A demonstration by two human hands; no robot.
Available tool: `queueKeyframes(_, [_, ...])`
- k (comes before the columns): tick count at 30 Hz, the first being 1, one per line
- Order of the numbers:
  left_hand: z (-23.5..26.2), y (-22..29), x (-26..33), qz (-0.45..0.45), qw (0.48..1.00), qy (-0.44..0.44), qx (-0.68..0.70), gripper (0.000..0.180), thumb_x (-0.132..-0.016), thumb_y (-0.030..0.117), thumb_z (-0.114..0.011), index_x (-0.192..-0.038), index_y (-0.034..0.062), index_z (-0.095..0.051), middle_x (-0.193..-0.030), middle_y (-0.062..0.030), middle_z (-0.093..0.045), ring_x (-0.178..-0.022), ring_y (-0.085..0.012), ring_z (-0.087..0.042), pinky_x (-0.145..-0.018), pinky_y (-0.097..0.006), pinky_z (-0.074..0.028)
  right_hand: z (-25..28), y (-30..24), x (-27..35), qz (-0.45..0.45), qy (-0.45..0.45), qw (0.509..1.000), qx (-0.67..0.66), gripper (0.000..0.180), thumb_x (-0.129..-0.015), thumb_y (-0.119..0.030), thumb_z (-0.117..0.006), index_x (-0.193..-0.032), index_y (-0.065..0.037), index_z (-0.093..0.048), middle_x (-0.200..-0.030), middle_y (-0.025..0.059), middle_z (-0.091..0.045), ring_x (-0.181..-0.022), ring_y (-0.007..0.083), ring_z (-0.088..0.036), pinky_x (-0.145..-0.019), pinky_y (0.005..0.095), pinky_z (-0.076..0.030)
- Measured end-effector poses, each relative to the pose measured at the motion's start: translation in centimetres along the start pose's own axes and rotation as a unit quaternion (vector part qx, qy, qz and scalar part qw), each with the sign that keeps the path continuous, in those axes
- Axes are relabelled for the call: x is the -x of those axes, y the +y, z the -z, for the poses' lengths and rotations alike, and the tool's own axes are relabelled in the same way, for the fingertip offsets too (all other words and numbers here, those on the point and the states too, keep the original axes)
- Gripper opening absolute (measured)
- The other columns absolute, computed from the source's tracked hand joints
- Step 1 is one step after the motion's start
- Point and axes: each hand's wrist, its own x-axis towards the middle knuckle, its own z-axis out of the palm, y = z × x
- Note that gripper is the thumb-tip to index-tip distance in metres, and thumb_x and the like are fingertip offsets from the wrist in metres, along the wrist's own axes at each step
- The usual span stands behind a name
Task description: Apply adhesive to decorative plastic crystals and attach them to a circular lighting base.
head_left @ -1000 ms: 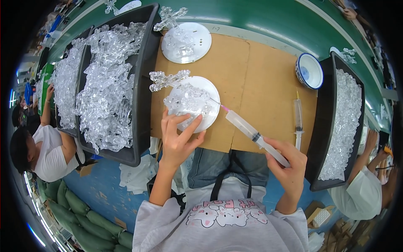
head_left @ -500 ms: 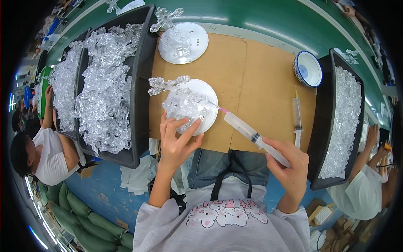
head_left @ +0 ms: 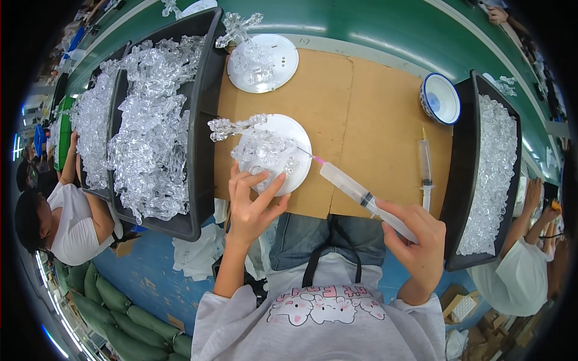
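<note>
My right hand (head_left: 418, 240) grips a large clear syringe (head_left: 348, 183) with a pink needle base, fingers wrapped round its plunger end. Its thin needle reaches over the rim of a white round disc (head_left: 301, 133), next to a clear plastic ornament (head_left: 265, 147) lying on that disc. From the near side, the bent fingers of my left hand (head_left: 251, 195) hold the ornament and the disc's edge. A cross-shaped clear part (head_left: 235, 127) sticks out past the disc's left side. Part of the ornament is hidden behind my fingers.
Farther back stands another white disc (head_left: 283, 63) with a clear cross (head_left: 239, 29). Dark bins of clear parts flank the cardboard (head_left: 379, 120): a larger bin (head_left: 195, 150) left, another (head_left: 460, 198) right. A patterned bowl (head_left: 442, 99) and second syringe (head_left: 426, 165) lie right. People sit either side.
The ornament's cross-shaped part has shifted slightly left and tilted. The syringe has moved very slightly left, its needle still at the disc. My left hand stays almost in place.
</note>
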Motion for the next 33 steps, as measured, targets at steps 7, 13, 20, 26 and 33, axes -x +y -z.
queueKeyframes(7, [-0.3, 0.6, -0.2, -0.011, 1.000, -0.005, -0.008, 0.045, -0.055, 0.010, -0.077, -0.099, 0.0161, -0.068, -0.098, -0.0061, -0.051, -0.089, -0.0278, -0.047, -0.097, -0.055, -0.035, 0.5, 3.4, 2.1, -0.046, 0.048, 0.993, -0.094, 0.033, -0.070, 0.006, -0.061, -0.102, -0.001, -0.063, -0.079, 0.0038, -0.062, -0.058, 0.0037, -0.049, -0.051, 0.0170, -0.034])
queueKeyframes(13, [-1.7, 1.8, -1.7, -0.048, 0.999, -0.006, -0.016, 0.045, -0.058, 0.010, -0.076, -0.102, 0.0144, -0.066, -0.096, -0.0069, -0.052, -0.087, -0.0276, -0.048, -0.097, -0.056, -0.033, -2.6, 6.7, 3.5, -0.116, 0.155, 0.954, -0.226, 0.037, -0.075, 0.003, -0.062, -0.111, -0.002, -0.059, -0.078, 0.0028, -0.062, -0.059, 0.0021, -0.049, -0.052, 0.0163, -0.035])
queueKeyframes(20, [-4.9, 3.0, -8.3, -0.092, 0.996, -0.007, -0.016, 0.042, -0.062, 0.010, -0.073, -0.103, 0.0126, -0.064, -0.096, -0.0089, -0.052, -0.090, -0.0274, -0.049, -0.097, -0.056, -0.032, -5.0, 8.5, 3.6, -0.136, 0.201, 0.922, -0.300, 0.044, -0.082, 0.000, -0.057, -0.124, -0.004, -0.045, -0.085, 0.0043, -0.058, -0.061, 0.0028, -0.048, -0.050, 0.0149, -0.036])
queueKeyframes(26, [-10.4, 0.4, -19.2, -0.170, 0.985, 0.020, -0.015, 0.038, -0.060, 0.013, -0.073, -0.097, 0.0103, -0.065, -0.093, -0.0098, -0.051, -0.094, -0.0274, -0.048, -0.095, -0.051, -0.032, -4.8, 9.7, 3.5, -0.159, 0.222, 0.895, -0.352, 0.039, -0.082, -0.001, -0.059, -0.120, -0.001, -0.048, -0.090, 0.0057, -0.060, -0.070, 0.0043, -0.053, -0.057, 0.0161, -0.039])
queueKeyframes(33, [-17.6, -3.6, -29.3, -0.206, 0.978, 0.004, -0.030, 0.030, -0.060, 0.014, -0.074, -0.090, 0.0118, -0.068, -0.090, -0.0084, -0.050, -0.094, -0.0266, -0.047, -0.085, -0.043, -0.036, -5.2, 10.5, 4.0, -0.141, 0.208, 0.904, -0.346, 0.041, -0.082, 0.001, -0.057, -0.121, -0.003, -0.046, -0.088, 0.0050, -0.059, -0.071, 0.0048, -0.054, -0.057, 0.0153, -0.039])
